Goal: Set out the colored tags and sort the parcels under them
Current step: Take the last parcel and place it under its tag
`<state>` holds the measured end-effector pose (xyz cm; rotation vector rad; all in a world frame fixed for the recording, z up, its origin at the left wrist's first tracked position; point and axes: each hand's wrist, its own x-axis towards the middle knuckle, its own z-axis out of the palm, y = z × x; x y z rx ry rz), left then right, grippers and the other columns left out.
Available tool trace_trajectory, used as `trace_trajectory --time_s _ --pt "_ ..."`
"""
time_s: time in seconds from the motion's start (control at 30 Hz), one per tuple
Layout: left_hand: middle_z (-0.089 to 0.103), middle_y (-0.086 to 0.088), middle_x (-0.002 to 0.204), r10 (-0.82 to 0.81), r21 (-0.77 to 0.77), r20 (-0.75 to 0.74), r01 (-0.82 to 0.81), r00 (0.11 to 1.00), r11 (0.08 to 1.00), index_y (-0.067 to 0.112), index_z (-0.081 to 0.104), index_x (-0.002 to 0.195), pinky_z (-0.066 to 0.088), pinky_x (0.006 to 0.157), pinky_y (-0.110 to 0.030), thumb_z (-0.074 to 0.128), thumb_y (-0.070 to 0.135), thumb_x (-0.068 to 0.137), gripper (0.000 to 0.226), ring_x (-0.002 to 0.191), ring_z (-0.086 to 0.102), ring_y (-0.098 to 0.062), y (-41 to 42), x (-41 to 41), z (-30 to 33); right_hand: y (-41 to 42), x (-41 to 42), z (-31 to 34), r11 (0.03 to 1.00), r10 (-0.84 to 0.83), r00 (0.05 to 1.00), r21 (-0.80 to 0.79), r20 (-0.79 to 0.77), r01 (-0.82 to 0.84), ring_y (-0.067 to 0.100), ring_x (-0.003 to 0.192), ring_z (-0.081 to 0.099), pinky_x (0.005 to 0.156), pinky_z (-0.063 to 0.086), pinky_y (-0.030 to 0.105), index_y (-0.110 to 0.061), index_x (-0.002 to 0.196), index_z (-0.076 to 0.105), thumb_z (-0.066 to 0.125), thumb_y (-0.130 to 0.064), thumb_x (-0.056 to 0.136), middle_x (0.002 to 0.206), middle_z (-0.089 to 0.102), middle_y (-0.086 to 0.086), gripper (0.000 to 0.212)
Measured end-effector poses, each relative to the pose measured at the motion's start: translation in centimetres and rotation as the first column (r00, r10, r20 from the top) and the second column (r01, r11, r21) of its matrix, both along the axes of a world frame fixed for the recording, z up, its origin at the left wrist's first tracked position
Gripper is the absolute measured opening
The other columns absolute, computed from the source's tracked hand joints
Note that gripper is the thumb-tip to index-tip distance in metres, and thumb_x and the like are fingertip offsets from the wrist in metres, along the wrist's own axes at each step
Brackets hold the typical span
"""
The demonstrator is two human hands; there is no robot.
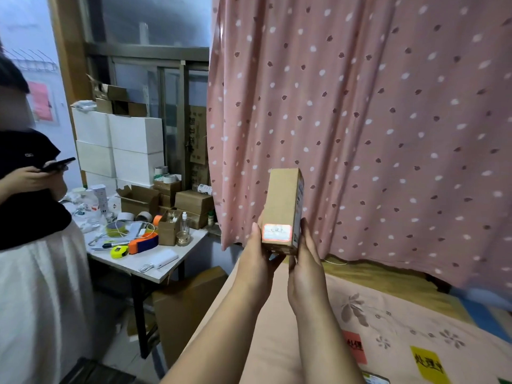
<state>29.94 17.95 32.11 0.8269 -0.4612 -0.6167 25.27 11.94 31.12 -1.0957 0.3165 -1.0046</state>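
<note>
Pink curtain (374,120) with white dots and dark leaf marks fills the right and centre, hanging down to the far edge of the bed (304,342). That bed, under a peach sheet with grey flower prints, runs from the lower centre to the lower right, and its left edge drops to the floor beside a flat cardboard box (185,306) leaning under the table (155,261). Open room lies above the sheet in front of the curtain; the gap between bed and table is narrow.

At the left edge stands a person (36,245) in a dark top and white skirt, holding a phone (58,164). Behind the table, white boxes (122,145) are stacked against the window frame, with brown cartons on top and beside them. The tabletop is crowded to its rim with tape rolls, a yellow tape measure (119,251), an orange and blue tape dispenser (143,243) and small glass bottles.

A tall brown parcel (284,209) is held upright in the air before the curtain, above the bed. The left hand (259,254) grips its lower left side, fingers curled behind it; the right hand (306,259) grips its lower right side. Its orange-bordered label (277,233) carries writing too blurred to read.

On the sheet at lower right lie a red tag (356,347) and a yellow tag (428,363), apart, each with dark Chinese characters; the yellow one seems to read 处理中.
</note>
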Motion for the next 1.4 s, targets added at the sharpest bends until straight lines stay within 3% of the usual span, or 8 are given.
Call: trace_trajectory --time_s 0.07,0.3,0.7,0.83,1.0,1.17,1.27,1.4 --pt "0.065 -0.006 0.13 0.038 -0.037 0.076 -0.035 0.996 0.999 0.022 0.052 0.139 0.046 0.103 -0.04 0.024 0.04 0.105 0.047 0.122 0.06 -0.023 -0.2 -0.8 0.3 -0.2 -0.8 0.5 0.997 -0.02 1.0 -0.072 -0.023 0.018 -0.003 0.119 0.057 0.111 0.04 0.034 -0.048 0.121 0.061 0.051 -0.027 0.1 0.118 0.064 -0.033 0.032" --pt "0.051 -0.001 0.146 0.174 -0.193 0.219 -0.132 0.96 0.972 0.029 0.043 0.145 0.025 0.119 -0.052 0.028 0.045 0.098 0.052 0.138 0.044 -0.019 -1.0 -3.2 1.0 -0.4 -3.6 1.2 0.957 0.082 0.996 -0.28 0.023 -0.072 0.0 0.134 0.044 0.119 0.028 0.038 -0.036 0.133 0.055 0.042 -0.029 0.099 0.141 0.053 -0.018 0.037" --pt "0.052 -0.001 0.145 0.182 -0.177 0.29 -0.134 0.94 0.975 0.03 0.044 0.145 0.026 0.119 -0.052 0.027 0.043 0.098 0.051 0.137 0.045 -0.02 -2.3 -7.1 0.9 -2.0 -7.4 0.7 0.95 0.104 0.994 -0.301 0.034 -0.089 0.003 0.136 0.043 0.119 0.028 0.041 -0.04 0.127 0.058 0.045 -0.04 0.092 0.142 0.052 -0.017 0.036" --pt "0.054 0.003 0.143 0.141 -0.126 0.308 -0.107 0.941 0.986 0.035 0.045 0.143 0.03 0.117 -0.049 0.028 0.048 0.097 0.051 0.136 0.047 -0.017 -3.3 -7.9 0.6 -2.8 -9.3 0.9 0.938 0.066 0.997 -0.339 -0.031 -0.073 0.004 0.139 0.039 0.119 0.025 0.041 -0.031 0.142 0.048 0.058 -0.07 0.077 0.147 0.047 -0.014 0.076" --pt "0.06 0.005 0.136 0.054 -0.031 0.34 -0.047 0.939 0.998 0.037 0.045 0.143 0.042 0.108 -0.041 0.033 0.047 0.094 0.051 0.127 0.056 -0.015 -5.3 -9.9 0.5 -5.4 -12.6 0.7 0.935 0.021 0.991 -0.348 -0.134 -0.067 0.001 0.133 0.045 0.117 0.031 0.04 -0.035 0.144 0.044 0.05 -0.049 0.09 0.144 0.051 -0.016 0.056" --pt "0.053 0.002 0.144 -0.085 0.085 0.453 0.052 0.887 0.995 0.034 0.037 0.148 0.04 0.111 -0.046 0.031 0.049 0.1 0.051 0.133 0.05 -0.017 -8.0 -12.7 -0.1 -7.8 -16.8 0.0 0.939 -0.135 0.96 -0.341 -0.244 0.045 0.002 0.135 0.042 0.118 0.031 0.04 -0.04 0.144 0.041 0.046 -0.055 0.091 0.146 0.048 -0.016 0.056" --pt "0.054 -0.003 0.143 -0.194 0.108 0.454 0.163 0.87 0.981 0.03 0.036 0.15 0.044 0.108 -0.04 0.028 0.038 0.106 0.045 0.129 0.054 -0.017 -9.9 -15.0 -0.3 -9.0 -20.3 0.1 0.933 -0.244 0.919 -0.335 -0.31 0.135 0.005 0.136 0.04 0.117 0.031 0.042 -0.042 0.144 0.039 0.044 -0.063 0.088 0.148 0.045 -0.014 0.06" --pt "0.052 -0.001 0.145 -0.352 0.153 0.486 0.319 0.8 0.935 0.035 0.03 0.151 0.042 0.11 -0.039 0.031 0.043 0.103 0.048 0.131 0.052 -0.018 -12.0 -17.9 -0.1 -9.7 -24.8 0.8 0.905 -0.376 0.863 -0.333 -0.338 0.264 0.008 0.135 0.041 0.116 0.032 0.037 -0.042 0.145 0.039 0.041 -0.052 0.098 0.149 0.044 -0.011 0.048"
